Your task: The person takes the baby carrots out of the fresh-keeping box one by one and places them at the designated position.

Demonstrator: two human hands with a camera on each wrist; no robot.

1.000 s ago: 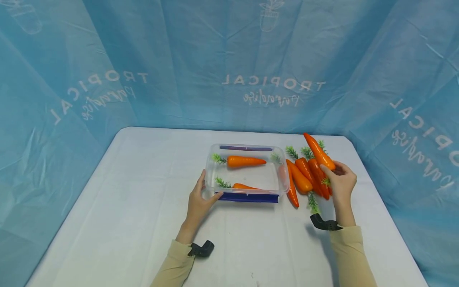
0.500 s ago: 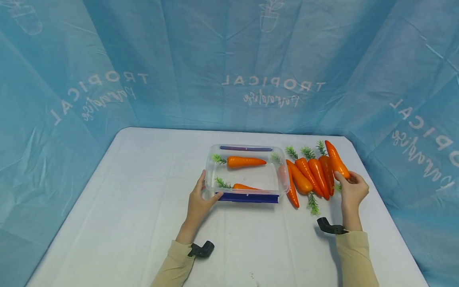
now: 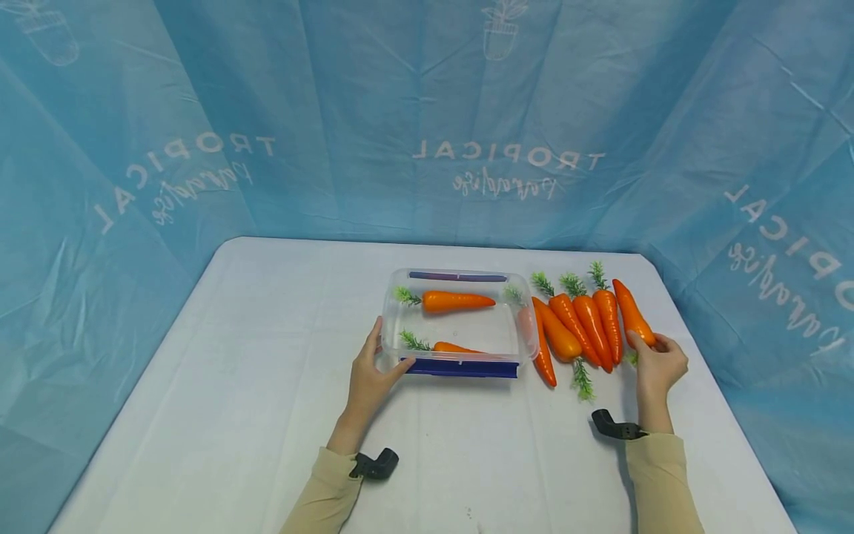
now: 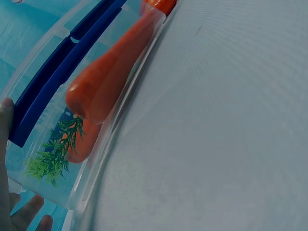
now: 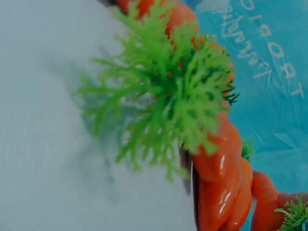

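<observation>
My left hand [image 3: 370,374] holds the front left corner of a clear plastic box [image 3: 477,330], thumb on the front rim by a blue latch [image 3: 460,368]. One carrot [image 3: 454,300] lies along the back inside the box, leaves to the left. Nearer the front wall is a second carrot [image 4: 96,86], seen through the plastic in the left wrist view. At the right, my right hand [image 3: 657,367] pinches the thick end of another carrot [image 3: 631,311], its tip pointing away. That carrot's green leaves [image 5: 163,86] fill much of the right wrist view; whether it touches the table cannot be told.
Several carrots [image 3: 590,330] lie side by side between the box and my right hand, some with leaves away from me, one with leaves toward me. A white table [image 3: 267,415] bears everything, and a blue printed curtain [image 3: 427,111] stands behind and at the sides.
My right hand has carried its carrot rightward from above the pile, then lowered it to the pile's right side. My left hand and the box have stayed put.
</observation>
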